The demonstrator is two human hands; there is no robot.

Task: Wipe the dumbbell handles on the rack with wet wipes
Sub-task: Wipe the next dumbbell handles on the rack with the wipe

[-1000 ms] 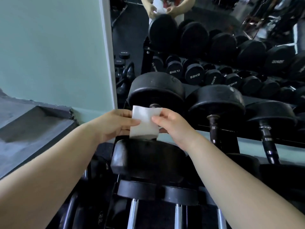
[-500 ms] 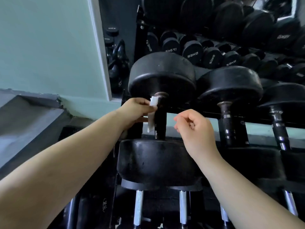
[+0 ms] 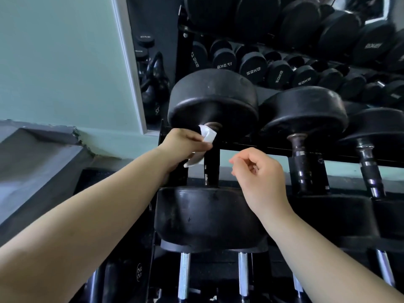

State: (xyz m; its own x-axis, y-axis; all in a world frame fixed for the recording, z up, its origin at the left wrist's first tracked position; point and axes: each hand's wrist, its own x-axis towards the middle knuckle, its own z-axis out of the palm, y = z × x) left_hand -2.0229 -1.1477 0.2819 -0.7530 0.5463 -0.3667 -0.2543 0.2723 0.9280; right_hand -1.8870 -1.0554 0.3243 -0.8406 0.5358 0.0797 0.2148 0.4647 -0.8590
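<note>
A large black dumbbell (image 3: pixel 213 101) lies on the rack, its dark handle (image 3: pixel 212 167) running toward me between its two heads. My left hand (image 3: pixel 183 145) grips a white wet wipe (image 3: pixel 207 134) against the upper left side of that handle, just under the far head. A strip of the wipe hangs below my fingers. My right hand (image 3: pixel 260 171) hovers to the right of the handle with fingers loosely curled, holding nothing. The wipe and my hand hide the top of the handle.
Two more black dumbbells (image 3: pixel 303 114) with dark handles lie to the right on the same rack bar (image 3: pixel 258 147). A lower tier has chrome-handled dumbbells (image 3: pixel 183 274). A mirror (image 3: pixel 284 40) behind shows rows of reflected weights. A pale green wall (image 3: pixel 61 62) and grey ledge (image 3: pixel 32 162) stand left.
My right hand let go of the wipe and drew back to the right. My left hand carried the wipe onto the top of the handle. The view moved closer to the rack.
</note>
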